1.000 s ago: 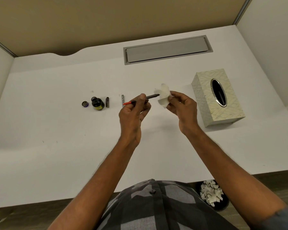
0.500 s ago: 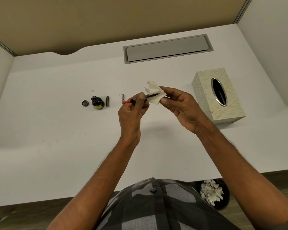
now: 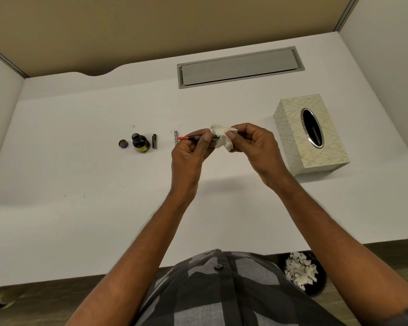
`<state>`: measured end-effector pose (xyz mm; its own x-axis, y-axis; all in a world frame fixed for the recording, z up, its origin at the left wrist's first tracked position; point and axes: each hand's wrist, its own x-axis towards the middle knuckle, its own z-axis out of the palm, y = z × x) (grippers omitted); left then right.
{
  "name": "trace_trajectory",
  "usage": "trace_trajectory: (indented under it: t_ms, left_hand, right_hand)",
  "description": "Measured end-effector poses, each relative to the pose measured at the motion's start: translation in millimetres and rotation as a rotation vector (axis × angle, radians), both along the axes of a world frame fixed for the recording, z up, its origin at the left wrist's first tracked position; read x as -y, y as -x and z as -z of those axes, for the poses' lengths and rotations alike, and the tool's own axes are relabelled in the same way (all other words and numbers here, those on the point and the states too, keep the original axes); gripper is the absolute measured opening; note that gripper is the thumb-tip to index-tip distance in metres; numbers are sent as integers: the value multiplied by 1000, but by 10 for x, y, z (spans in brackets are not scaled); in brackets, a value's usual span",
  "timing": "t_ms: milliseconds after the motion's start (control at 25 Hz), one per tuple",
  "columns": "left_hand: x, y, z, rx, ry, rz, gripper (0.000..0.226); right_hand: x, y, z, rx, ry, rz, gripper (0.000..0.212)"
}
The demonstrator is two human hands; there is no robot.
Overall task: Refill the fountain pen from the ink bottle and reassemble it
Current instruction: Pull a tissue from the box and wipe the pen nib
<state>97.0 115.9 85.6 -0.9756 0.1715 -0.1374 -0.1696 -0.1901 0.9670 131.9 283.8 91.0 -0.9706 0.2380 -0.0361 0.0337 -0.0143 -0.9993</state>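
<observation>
Head view: the left hand pinches the fountain pen section between thumb and fingers, its red converter end pointing left. The right hand pinches a crumpled white tissue closed around the pen's other end, hiding the nib. Both are held above the white table. On it to the left stand the open ink bottle, its cap just beside, a dark pen part and a silvery pen part. A tissue box sits to the right.
</observation>
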Motion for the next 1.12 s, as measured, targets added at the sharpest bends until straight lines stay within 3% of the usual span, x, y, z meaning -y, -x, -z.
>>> trace_trajectory:
  t_ms: [120,320,520,800,1120]
  left_hand:
    - [-12,-40,-12,128,-86,-12,19]
    - [9,-53,-25,-81,21,-15,17]
    - [-28,-36,-18,-53,17,-25,23]
    - [-163,7,-42,-62,72,-30,25]
    - [-156,49,-23,170,-185,17,21]
  right_hand:
    - [45,-5,-41,-56,-137,-14,18]
    - [59,-6,-11,33,20,30,24]
    - [101,3,-38,-17,-66,27,21]
    - [89,61,37,-2,38,120,25]
    - [-72,93,-52,-141,-146,-4,14]
